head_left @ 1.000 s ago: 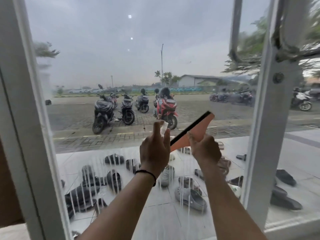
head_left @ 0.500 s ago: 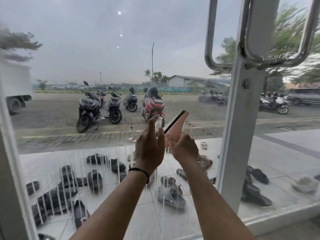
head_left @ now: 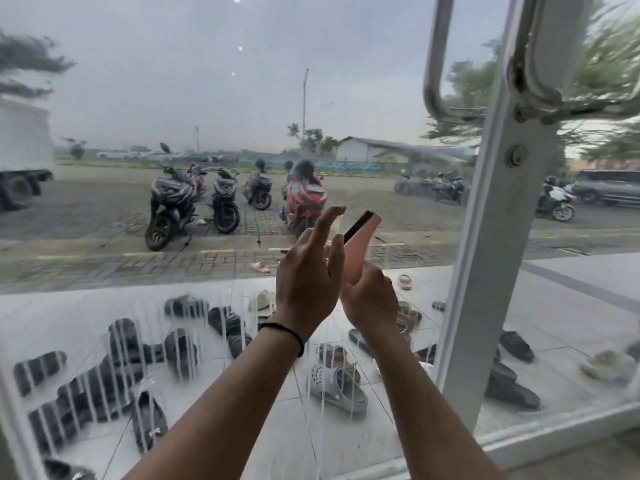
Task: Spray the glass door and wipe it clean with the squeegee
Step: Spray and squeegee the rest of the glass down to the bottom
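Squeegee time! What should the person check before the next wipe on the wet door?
1. Right hand grips the squeegee: ok.
2. Black blade flat against the glass door: not ok, it is tilted up.
3. Left hand off the blade's path: not ok, its fingers sit beside the blade.
4. Wet drips left to wipe: ok, many low down.
5. Blade clean: cannot tell.

White tiled floor (head_left: 571, 306) beyond the glass, scattered with dark sandals (head_left: 128, 344) and grey clogs (head_left: 341, 388) below the fingers (head_left: 327, 220).
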### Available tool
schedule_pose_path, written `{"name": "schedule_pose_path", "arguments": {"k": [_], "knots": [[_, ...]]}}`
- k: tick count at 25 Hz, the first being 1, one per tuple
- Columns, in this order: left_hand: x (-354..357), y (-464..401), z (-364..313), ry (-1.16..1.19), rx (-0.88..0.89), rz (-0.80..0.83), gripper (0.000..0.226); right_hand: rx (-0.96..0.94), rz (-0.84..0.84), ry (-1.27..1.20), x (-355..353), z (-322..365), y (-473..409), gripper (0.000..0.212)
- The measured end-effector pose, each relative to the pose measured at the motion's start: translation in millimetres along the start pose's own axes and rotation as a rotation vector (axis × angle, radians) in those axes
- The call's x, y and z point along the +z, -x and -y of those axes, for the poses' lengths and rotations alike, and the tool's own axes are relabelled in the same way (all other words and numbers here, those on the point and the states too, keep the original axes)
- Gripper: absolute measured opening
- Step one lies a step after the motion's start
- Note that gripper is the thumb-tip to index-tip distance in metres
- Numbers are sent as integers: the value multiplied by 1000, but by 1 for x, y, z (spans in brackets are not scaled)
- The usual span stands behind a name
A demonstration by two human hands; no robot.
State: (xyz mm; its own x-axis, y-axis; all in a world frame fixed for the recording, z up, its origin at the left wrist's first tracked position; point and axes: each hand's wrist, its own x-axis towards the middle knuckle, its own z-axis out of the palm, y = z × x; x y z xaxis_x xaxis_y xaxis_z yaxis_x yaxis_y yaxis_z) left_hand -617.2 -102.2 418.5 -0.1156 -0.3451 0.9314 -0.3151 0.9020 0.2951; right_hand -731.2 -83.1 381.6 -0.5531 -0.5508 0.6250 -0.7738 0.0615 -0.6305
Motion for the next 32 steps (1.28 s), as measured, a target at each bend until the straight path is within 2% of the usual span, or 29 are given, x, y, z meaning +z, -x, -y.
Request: {"name": "schedule_pose_path", "arguments": {"k": [3, 7, 9, 11, 15, 18, 22, 26, 32], "knots": [[17, -8, -10, 34, 22, 44, 38, 105, -21, -180, -21, -10, -3, 51], [47, -7, -33, 101, 74, 108, 38, 522, -59, -529, -59, -45, -10, 49], [63, -7, -42, 127, 82, 150, 38, 759, 64, -871, -78, -58, -12, 36], [79, -8, -51, 146, 98, 204, 41, 924, 152, -1232, -92, -70, -14, 35], [110, -7, -66, 151, 151, 283, 49, 1045, -16, -1655, -108, -93, -21, 35], [130, -4, -69, 94, 184, 337, 46, 1094, -129, -1741, -114, -105, -29, 34], [147, -2, -64, 17, 259, 365, 39, 1115, -138, -1814, -114, -111, -31, 32], [152, 3, -59, 2, 254, 368, 30, 1117, -150, -1835, -111, -114, -31, 32], [150, 14, -55, 18, 247, 460, 31, 1135, -188, -1813, -115, -110, -26, 22]]}}
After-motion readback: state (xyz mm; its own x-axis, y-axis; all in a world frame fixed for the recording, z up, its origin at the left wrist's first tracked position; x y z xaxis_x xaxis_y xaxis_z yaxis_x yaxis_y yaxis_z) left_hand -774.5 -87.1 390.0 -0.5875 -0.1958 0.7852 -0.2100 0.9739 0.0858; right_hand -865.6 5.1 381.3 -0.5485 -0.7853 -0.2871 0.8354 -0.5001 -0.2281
